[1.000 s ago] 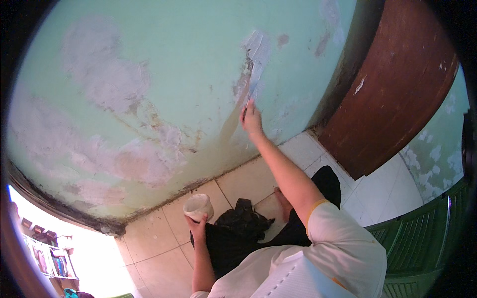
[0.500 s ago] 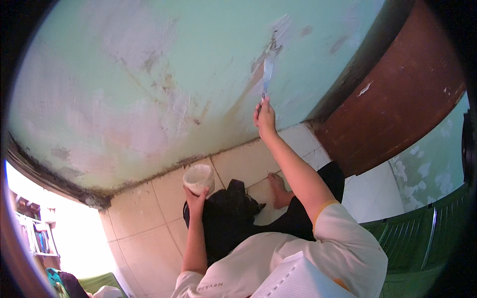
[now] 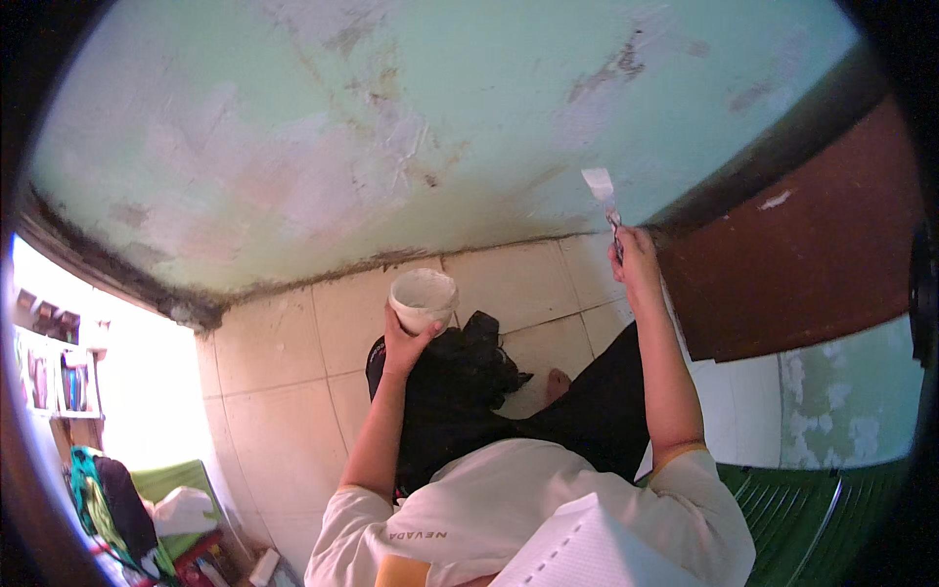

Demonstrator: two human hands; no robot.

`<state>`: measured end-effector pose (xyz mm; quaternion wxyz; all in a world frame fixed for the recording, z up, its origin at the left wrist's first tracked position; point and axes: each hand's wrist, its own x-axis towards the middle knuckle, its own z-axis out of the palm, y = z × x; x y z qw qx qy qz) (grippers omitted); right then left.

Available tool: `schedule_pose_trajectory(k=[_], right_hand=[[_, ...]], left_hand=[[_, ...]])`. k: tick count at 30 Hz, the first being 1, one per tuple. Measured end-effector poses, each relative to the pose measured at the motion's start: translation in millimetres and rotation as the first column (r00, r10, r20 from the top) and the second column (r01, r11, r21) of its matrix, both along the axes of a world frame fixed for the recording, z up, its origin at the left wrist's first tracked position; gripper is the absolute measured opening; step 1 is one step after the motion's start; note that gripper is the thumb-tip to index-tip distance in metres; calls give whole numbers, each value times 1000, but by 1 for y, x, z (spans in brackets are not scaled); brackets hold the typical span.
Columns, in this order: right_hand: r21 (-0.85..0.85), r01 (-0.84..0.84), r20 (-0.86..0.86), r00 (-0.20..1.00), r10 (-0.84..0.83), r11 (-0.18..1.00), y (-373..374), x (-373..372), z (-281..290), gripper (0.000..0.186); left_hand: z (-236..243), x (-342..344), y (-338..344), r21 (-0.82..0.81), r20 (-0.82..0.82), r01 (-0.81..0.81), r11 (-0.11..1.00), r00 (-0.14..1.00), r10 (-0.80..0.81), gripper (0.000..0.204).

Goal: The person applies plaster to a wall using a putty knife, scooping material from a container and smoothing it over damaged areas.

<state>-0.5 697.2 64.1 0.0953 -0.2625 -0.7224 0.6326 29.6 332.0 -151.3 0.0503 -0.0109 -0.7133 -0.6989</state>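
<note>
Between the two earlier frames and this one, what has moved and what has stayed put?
The right hand has drawn the putty knife down the pale green wall, from the cracked, scraped patch higher up to a spot low near the brown door. The left hand keeps holding the white cup upright over the tiled floor. Nothing was let go or picked up.

We see a floor (image 3: 293, 391) of pale cream tiles with thin dark joints, running up to the foot of the patchy green wall (image 3: 293, 127), where a dark grimy seam marks the join. A bare foot (image 3: 556, 383) rests on the tiles just out from the wall. Farther from the wall, at the floor's left edge, lie a green cushion (image 3: 171, 484), a white bag (image 3: 184, 509) on it, and small red clutter (image 3: 201, 563).
</note>
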Motion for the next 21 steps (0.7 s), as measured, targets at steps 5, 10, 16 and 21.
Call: schedule_pose_trajectory(k=[5, 10, 16, 21], right_hand=[[-79, -341, 170, 921, 350, 937, -8, -9, -21, 22], [192, -567, 35, 819, 572, 801, -39, -26, -12, 28], [644, -529, -230, 555, 799, 553, -59, -71, -31, 28], [731, -499, -262, 426, 866, 466, -111, -111, -41, 25]], left_hand=[[25, 14, -10, -70, -11, -46, 997, 999, 45, 98], [51, -13, -28, 7, -88, -166, 986, 982, 166, 103], [121, -62, -83, 82, -427, -506, 859, 760, 489, 106], [227, -73, -91, 134, -558, -694, 708, 538, 632, 97]])
